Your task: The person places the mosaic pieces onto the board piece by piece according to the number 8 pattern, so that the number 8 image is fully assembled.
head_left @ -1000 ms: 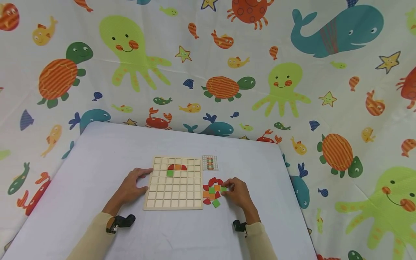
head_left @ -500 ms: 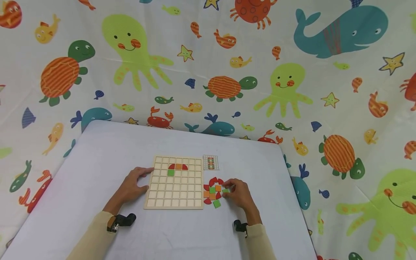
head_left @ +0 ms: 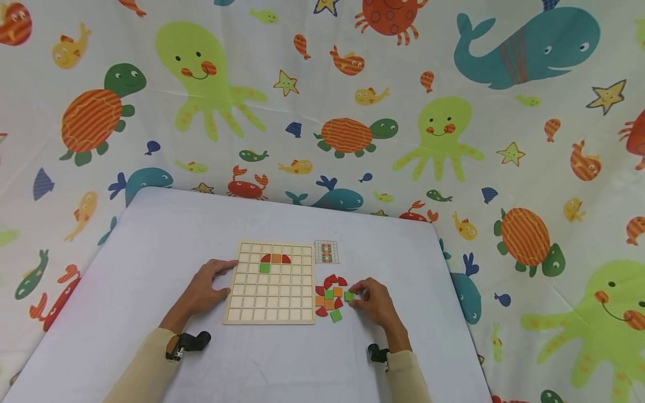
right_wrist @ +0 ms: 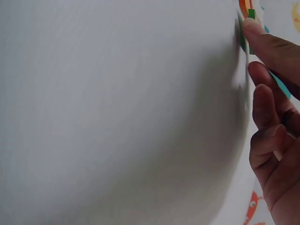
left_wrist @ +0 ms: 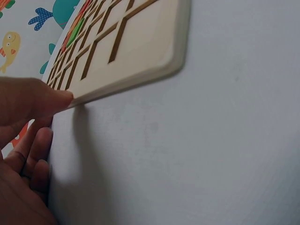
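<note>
In the head view my left hand [head_left: 204, 288] touches the left edge of a wooden grid board [head_left: 269, 296] with thumb and forefinger spread apart. The left wrist view shows the thumb [left_wrist: 61, 101] against the board's rim. On the board, an orange square tile [head_left: 276, 258] lies between two red rounded tiles [head_left: 286, 259], and a green square tile [head_left: 264, 268] sits below the left one. My right hand [head_left: 375, 302] pinches another green square tile [head_left: 349, 296] beside the loose tiles. In the right wrist view this tile [right_wrist: 251, 47] shows at the thumb tip.
Several loose red, orange and green tiles [head_left: 329, 304] lie right of the board, with one green tile [head_left: 336, 316] at their front. Behind them is a small grid card [head_left: 326, 252] with a coloured pattern. A sea-animal curtain [head_left: 322, 84] hangs behind the white table [head_left: 176, 235].
My right hand has shifted slightly right, away from the loose tiles, with the green tile between its fingers. The left hand stays at the board's edge.
</note>
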The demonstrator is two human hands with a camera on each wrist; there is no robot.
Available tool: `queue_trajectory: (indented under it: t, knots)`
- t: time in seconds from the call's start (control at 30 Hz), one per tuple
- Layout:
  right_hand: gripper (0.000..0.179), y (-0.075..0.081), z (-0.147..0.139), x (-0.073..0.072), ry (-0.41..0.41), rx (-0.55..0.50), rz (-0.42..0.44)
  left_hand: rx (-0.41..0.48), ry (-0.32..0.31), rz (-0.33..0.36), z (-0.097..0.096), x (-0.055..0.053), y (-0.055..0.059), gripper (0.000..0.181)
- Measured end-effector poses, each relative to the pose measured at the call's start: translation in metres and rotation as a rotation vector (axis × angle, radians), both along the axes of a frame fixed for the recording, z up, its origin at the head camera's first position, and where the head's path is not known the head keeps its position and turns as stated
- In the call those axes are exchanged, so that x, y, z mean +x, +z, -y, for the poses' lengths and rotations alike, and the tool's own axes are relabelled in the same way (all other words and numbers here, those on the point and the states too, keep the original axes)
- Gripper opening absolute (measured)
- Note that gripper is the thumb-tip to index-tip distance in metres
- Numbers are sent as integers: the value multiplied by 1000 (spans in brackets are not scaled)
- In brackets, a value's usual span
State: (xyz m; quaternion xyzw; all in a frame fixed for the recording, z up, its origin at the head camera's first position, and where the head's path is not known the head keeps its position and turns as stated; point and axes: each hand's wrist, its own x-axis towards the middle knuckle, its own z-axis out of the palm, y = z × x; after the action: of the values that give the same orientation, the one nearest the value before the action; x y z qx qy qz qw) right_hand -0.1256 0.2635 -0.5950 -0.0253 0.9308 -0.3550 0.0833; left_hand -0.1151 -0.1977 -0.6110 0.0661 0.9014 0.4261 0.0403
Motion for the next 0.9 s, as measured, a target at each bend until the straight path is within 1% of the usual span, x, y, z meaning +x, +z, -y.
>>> queue_trajectory:
  t: [0.13,0.27,0.4,0.57,0.77,0.9]
  knots:
    - [25,4,13,-3,19,-76,-24,-3,4,-2,0,0,-1,70]
    - [26,10,34,-7,47,-151,-49,-5,6,1,0,1,-1,70]
    - [27,11,58,-14,80,-200,-67,-3,5,-1,0,1,-1,70]
    - [25,7,87,-23,115,-192,-96,1,0,-14,-1,0,-2,69]
    - [25,4,119,-34,129,-151,-127,3,1,7,1,0,-2,70]
    - [24,1,140,-43,123,-116,-143,4,5,11,1,0,-1,69]
